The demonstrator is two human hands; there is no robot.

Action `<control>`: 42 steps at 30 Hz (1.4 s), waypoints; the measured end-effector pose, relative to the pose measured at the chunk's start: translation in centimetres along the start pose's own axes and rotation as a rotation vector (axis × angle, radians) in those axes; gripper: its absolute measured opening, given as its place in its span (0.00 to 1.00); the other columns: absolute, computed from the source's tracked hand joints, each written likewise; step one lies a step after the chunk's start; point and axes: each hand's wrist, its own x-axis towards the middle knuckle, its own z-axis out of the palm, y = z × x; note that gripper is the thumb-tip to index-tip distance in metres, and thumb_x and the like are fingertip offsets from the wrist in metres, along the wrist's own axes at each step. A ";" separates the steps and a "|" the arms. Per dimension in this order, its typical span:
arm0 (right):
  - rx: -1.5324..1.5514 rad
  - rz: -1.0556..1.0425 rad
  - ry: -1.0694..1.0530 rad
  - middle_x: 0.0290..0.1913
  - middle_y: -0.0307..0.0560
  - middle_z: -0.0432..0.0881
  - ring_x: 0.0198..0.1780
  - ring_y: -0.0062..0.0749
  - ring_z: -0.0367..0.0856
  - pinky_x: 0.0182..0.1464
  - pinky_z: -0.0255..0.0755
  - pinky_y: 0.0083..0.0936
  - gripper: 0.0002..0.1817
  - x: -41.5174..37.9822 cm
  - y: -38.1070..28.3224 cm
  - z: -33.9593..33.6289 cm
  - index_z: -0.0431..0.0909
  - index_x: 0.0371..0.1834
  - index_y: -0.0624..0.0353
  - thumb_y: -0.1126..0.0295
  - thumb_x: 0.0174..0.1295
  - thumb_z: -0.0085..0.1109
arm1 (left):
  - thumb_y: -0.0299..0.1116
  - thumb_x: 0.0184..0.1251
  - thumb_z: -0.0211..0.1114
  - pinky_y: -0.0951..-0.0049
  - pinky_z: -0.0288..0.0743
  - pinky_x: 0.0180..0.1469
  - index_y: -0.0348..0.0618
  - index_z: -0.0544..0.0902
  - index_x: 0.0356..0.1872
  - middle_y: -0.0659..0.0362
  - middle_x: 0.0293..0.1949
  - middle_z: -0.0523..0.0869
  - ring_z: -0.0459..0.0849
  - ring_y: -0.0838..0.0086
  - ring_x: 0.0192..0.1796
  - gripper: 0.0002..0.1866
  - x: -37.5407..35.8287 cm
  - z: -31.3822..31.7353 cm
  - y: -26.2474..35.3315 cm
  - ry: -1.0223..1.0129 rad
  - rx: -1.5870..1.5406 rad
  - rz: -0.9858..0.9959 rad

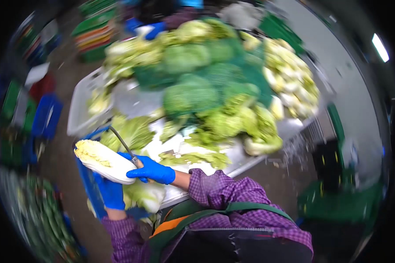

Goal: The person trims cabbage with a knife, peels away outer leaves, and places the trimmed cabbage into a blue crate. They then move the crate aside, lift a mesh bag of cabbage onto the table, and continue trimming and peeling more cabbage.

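The napa cabbage (pixel 102 160) was my marker, held out over the floor just off the steel table (pixel 245 154). Beneath its near end the left hand (pixel 110 193), blue-gloved, cupped it from below, fingers wrapped up around the pale base. At its right end the right hand (pixel 152 171) had its fingers closed tight on the handle of a knife (pixel 123 144), whose curved blade rose above the cabbage. Right of the cabbage, trimmed leaves (pixel 196 158) littered the table, with heaped cabbages (pixel 206 87) beyond. I judged the blade worked close to the supporting glove; a slip on wet leaves could nick those fingers, or the cabbage could drop.
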 end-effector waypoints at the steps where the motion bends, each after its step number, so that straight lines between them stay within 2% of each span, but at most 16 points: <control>1: 0.159 0.030 0.033 0.25 0.33 0.71 0.16 0.11 0.60 0.16 0.55 0.10 0.36 -2.1 -1.0 -1.8 0.58 0.70 0.48 0.61 0.59 0.62 | 0.57 0.65 0.54 0.55 0.58 0.68 0.45 0.51 0.71 0.53 0.68 0.61 0.63 0.59 0.67 0.41 1.3 -0.2 -2.3 -0.132 -0.021 -0.085; 6: 0.612 -0.287 0.383 0.25 0.33 0.71 0.16 0.12 0.61 0.17 0.55 0.12 0.19 -14.7 -2.0 -12.5 0.68 0.52 0.56 0.60 0.63 0.57 | 0.46 0.63 0.59 0.61 0.64 0.64 0.49 0.48 0.72 0.54 0.67 0.62 0.65 0.63 0.66 0.41 1.8 13.7 -10.1 -0.525 0.254 -0.418; 10: 0.379 -0.590 0.872 0.31 0.34 0.72 0.19 0.12 0.63 0.20 0.59 0.11 0.30 -25.5 -5.9 -16.8 0.60 0.65 0.58 0.67 0.60 0.60 | 0.34 0.56 0.63 0.64 0.65 0.63 0.50 0.48 0.72 0.52 0.65 0.64 0.66 0.64 0.66 0.44 0.0 23.9 -21.0 -0.764 0.404 -0.647; 12: 0.262 -0.565 0.955 0.36 0.33 0.75 0.20 0.11 0.63 0.21 0.60 0.10 0.36 -30.2 -6.6 -19.0 0.54 0.70 0.58 0.72 0.59 0.60 | 0.33 0.57 0.64 0.65 0.67 0.62 0.49 0.48 0.72 0.52 0.66 0.63 0.67 0.64 0.65 0.44 -1.1 28.9 -26.9 -0.928 0.267 -0.705; 14: 0.206 -0.549 0.977 0.44 0.35 0.77 0.20 0.11 0.64 0.22 0.60 0.10 0.35 -34.5 -7.4 -20.7 0.56 0.70 0.59 0.71 0.59 0.60 | 0.29 0.56 0.66 0.67 0.71 0.59 0.40 0.59 0.66 0.53 0.59 0.72 0.74 0.65 0.59 0.37 -2.4 33.0 -31.8 -0.755 0.156 -0.936; 15: 0.142 -0.540 0.991 0.49 0.36 0.77 0.21 0.11 0.64 0.22 0.61 0.10 0.35 -37.0 -7.5 -22.6 0.59 0.69 0.59 0.70 0.58 0.61 | 0.29 0.55 0.68 0.67 0.71 0.58 0.39 0.63 0.64 0.54 0.56 0.75 0.76 0.66 0.57 0.34 -2.7 34.7 -33.8 -0.777 0.181 -0.957; 20: -0.005 -0.563 1.367 0.30 0.33 0.76 0.19 0.12 0.67 0.19 0.61 0.12 0.22 -48.1 -8.4 -31.1 0.68 0.57 0.58 0.66 0.60 0.61 | 0.35 0.48 0.74 0.69 0.70 0.58 0.36 0.68 0.61 0.55 0.55 0.77 0.75 0.70 0.57 0.38 -3.6 43.7 -41.4 -1.292 0.681 -0.927; 21: 0.171 -0.692 1.329 0.25 0.32 0.72 0.18 0.14 0.68 0.16 0.61 0.14 0.16 -50.5 -7.8 -33.4 0.69 0.49 0.55 0.65 0.61 0.60 | 0.37 0.47 0.75 0.70 0.69 0.59 0.37 0.68 0.62 0.54 0.55 0.77 0.75 0.70 0.56 0.39 -3.8 45.8 -42.7 -1.383 0.724 -0.898; 24: 0.402 -0.879 1.213 0.29 0.35 0.76 0.21 0.19 0.73 0.20 0.66 0.16 0.20 -56.3 -5.7 -38.4 0.68 0.53 0.52 0.61 0.61 0.59 | 0.41 0.46 0.75 0.69 0.66 0.61 0.40 0.67 0.63 0.54 0.56 0.77 0.75 0.69 0.56 0.41 -4.7 50.5 -47.7 -1.619 0.908 -0.804; 26: 0.540 -0.938 1.312 0.34 0.38 0.78 0.25 0.19 0.75 0.23 0.68 0.17 0.22 -58.1 -6.9 -40.4 0.67 0.56 0.52 0.59 0.61 0.59 | 0.46 0.51 0.72 0.69 0.68 0.59 0.41 0.65 0.65 0.51 0.58 0.75 0.75 0.69 0.56 0.41 -5.6 53.2 -50.2 -1.545 1.027 -0.823; 28: 0.679 -0.997 1.414 0.39 0.40 0.81 0.28 0.20 0.77 0.27 0.71 0.17 0.24 -59.4 -8.6 -42.6 0.67 0.58 0.51 0.58 0.61 0.59 | 0.46 0.54 0.71 0.70 0.70 0.56 0.40 0.64 0.66 0.49 0.57 0.75 0.75 0.68 0.56 0.41 -5.8 53.5 -53.5 -1.221 0.832 -0.928; 31: 0.709 -1.189 1.643 0.46 0.43 0.81 0.34 0.21 0.79 0.32 0.72 0.17 0.26 -61.7 -10.5 -46.5 0.68 0.59 0.52 0.55 0.60 0.59 | 0.44 0.56 0.69 0.68 0.74 0.53 0.41 0.65 0.65 0.49 0.59 0.73 0.77 0.64 0.55 0.37 -4.7 52.5 -58.0 -1.310 1.056 -0.482; 33: 0.714 -1.320 1.705 0.33 0.33 0.80 0.21 0.14 0.70 0.16 0.57 0.12 0.18 -63.8 -10.2 -50.5 0.72 0.51 0.52 0.58 0.61 0.59 | 0.43 0.56 0.69 0.67 0.74 0.54 0.42 0.66 0.64 0.49 0.60 0.72 0.77 0.62 0.55 0.36 -3.9 52.5 -60.9 -1.339 1.168 -0.344; 36: 0.379 -1.295 2.018 0.40 0.42 0.80 0.25 0.21 0.74 0.24 0.67 0.17 0.22 -63.4 -11.3 -52.4 0.72 0.53 0.58 0.60 0.58 0.64 | 0.40 0.55 0.68 0.63 0.73 0.55 0.47 0.67 0.63 0.48 0.63 0.69 0.78 0.57 0.54 0.33 -3.8 54.6 -65.8 -1.313 1.222 -0.093; 39: 0.421 -1.388 2.123 0.24 0.34 0.73 0.16 0.15 0.65 0.14 0.52 0.15 0.15 -61.3 -12.2 -54.2 0.73 0.46 0.54 0.67 0.58 0.64 | 0.35 0.54 0.63 0.58 0.71 0.55 0.50 0.73 0.58 0.49 0.59 0.72 0.77 0.53 0.53 0.26 -3.7 58.2 -71.2 -1.393 1.355 0.473; 42: 0.450 -1.304 2.068 0.22 0.33 0.72 0.16 0.13 0.64 0.14 0.51 0.14 0.13 -61.4 -11.6 -54.9 0.73 0.45 0.52 0.68 0.59 0.63 | 0.34 0.56 0.62 0.59 0.73 0.52 0.48 0.79 0.49 0.51 0.51 0.79 0.78 0.55 0.50 0.18 -1.4 58.3 -77.4 -1.492 1.521 0.356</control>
